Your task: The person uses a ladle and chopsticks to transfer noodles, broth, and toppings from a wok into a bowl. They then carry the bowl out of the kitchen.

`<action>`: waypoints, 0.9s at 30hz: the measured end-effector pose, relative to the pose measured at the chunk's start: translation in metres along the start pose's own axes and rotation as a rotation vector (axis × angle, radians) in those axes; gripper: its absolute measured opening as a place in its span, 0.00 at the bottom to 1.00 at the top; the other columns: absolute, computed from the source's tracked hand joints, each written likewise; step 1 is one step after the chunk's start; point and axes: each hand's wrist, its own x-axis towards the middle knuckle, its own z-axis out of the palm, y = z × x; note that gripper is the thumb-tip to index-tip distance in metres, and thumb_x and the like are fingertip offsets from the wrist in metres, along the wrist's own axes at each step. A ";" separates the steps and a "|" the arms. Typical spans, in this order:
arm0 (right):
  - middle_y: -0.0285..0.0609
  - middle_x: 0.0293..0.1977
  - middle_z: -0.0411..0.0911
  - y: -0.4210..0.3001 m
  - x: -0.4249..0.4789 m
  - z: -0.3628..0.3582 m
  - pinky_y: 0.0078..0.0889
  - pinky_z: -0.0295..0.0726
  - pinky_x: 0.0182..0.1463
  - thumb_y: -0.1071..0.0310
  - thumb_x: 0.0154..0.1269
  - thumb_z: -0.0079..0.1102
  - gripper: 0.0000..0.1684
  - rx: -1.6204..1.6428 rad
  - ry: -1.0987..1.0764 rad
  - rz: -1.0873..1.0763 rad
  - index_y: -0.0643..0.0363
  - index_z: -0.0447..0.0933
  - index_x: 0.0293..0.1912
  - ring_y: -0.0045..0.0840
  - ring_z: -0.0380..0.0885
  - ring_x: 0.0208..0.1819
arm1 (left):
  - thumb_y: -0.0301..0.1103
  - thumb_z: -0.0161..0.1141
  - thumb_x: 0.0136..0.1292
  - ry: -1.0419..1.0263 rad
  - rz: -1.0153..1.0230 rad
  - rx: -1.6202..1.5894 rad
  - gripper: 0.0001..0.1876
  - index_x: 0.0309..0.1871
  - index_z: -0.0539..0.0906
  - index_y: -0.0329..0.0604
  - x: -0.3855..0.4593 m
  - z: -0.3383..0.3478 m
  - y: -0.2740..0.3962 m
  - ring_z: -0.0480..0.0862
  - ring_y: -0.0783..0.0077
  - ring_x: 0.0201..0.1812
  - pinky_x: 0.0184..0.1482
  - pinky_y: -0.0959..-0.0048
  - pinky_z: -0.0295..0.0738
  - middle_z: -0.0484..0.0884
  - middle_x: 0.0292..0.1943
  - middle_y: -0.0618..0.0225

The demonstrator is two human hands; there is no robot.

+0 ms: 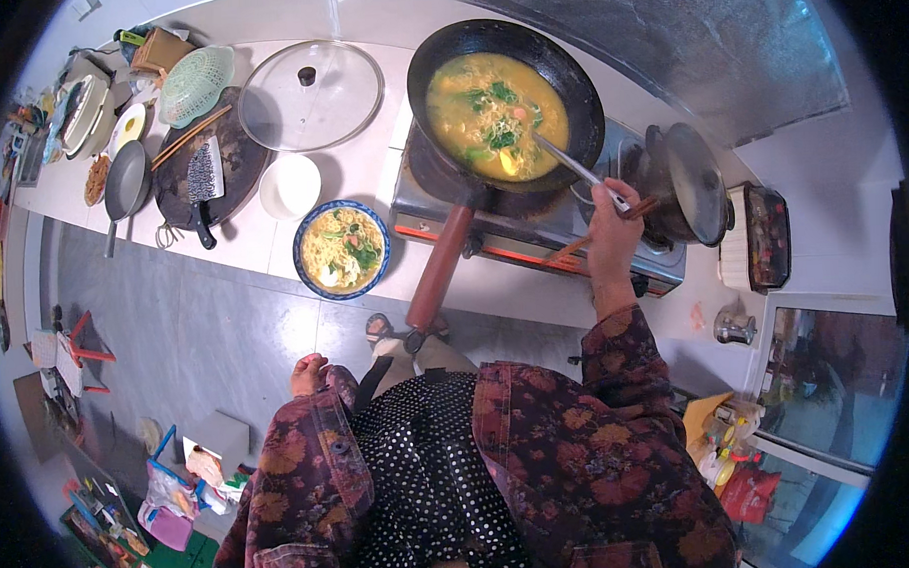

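Note:
My right hand (615, 237) grips the metal handle of a ladle (579, 167), whose lower end lies in the soup, and a pair of wooden chopsticks (571, 248). Noodle soup with greens and egg (494, 117) fills part of a black wok (579, 99) on the gas stove (414, 195). The wok's reddish handle (440, 269) points towards me, with no hand on it. My left hand (307, 375) hangs low by my side, fingers loosely curled, holding nothing visible. A blue-rimmed bowl of noodles (342, 250) stands on the counter left of the stove, beside a white bowl (290, 187).
A glass lid (311, 97) lies behind the bowls. Left of them, a cleaver (205, 180) and chopsticks (190, 139) rest on a round cutting board (232, 160). A small pan (126, 181) overhangs the counter edge. A lidded pot (691, 182) stands right of the wok.

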 end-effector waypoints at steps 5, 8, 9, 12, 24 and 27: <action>0.31 0.26 0.73 -0.004 0.023 -0.002 0.14 0.59 0.20 0.66 0.61 0.62 0.11 -0.164 -0.019 -0.142 0.57 0.76 0.43 0.09 0.63 0.19 | 0.33 0.61 0.59 0.020 -0.023 0.056 0.11 0.43 0.76 0.41 0.003 -0.001 -0.004 0.80 0.67 0.37 0.39 0.68 0.78 0.81 0.37 0.61; 0.32 0.26 0.75 -0.009 0.030 -0.006 0.14 0.59 0.20 0.66 0.61 0.61 0.11 -0.295 -0.082 -0.216 0.58 0.77 0.43 0.09 0.64 0.19 | 0.35 0.60 0.60 0.017 -0.076 0.083 0.13 0.45 0.75 0.41 -0.001 0.000 -0.006 0.80 0.66 0.37 0.39 0.68 0.78 0.81 0.39 0.60; 0.33 0.26 0.76 -0.009 0.027 -0.010 0.13 0.59 0.20 0.66 0.62 0.60 0.11 -0.277 -0.090 -0.147 0.58 0.77 0.44 0.08 0.64 0.19 | 0.36 0.60 0.60 0.003 -0.089 0.077 0.14 0.46 0.75 0.41 -0.002 0.000 -0.008 0.80 0.66 0.38 0.39 0.69 0.78 0.80 0.40 0.59; 0.33 0.25 0.77 -0.013 0.011 -0.013 0.11 0.59 0.19 0.66 0.63 0.59 0.14 -0.221 -0.126 0.010 0.58 0.77 0.48 0.07 0.63 0.18 | 0.39 0.58 0.62 -0.053 -0.080 0.126 0.19 0.52 0.73 0.38 -0.006 -0.003 -0.011 0.80 0.64 0.43 0.43 0.67 0.78 0.80 0.41 0.59; 0.38 0.26 0.77 -0.012 0.000 -0.013 0.11 0.60 0.17 0.62 0.68 0.53 0.19 -0.253 -0.139 0.039 0.62 0.71 0.54 0.10 0.64 0.15 | 0.35 0.58 0.61 0.039 0.180 0.018 0.09 0.38 0.76 0.38 0.016 0.020 0.074 0.80 0.73 0.33 0.39 0.75 0.77 0.79 0.34 0.66; 0.38 0.26 0.76 -0.009 0.000 -0.017 0.11 0.60 0.17 0.62 0.69 0.52 0.20 -0.237 -0.148 0.026 0.62 0.70 0.55 0.10 0.64 0.15 | 0.37 0.58 0.61 -0.057 0.314 0.078 0.10 0.38 0.76 0.40 0.047 0.037 0.121 0.79 0.75 0.36 0.43 0.75 0.74 0.78 0.33 0.69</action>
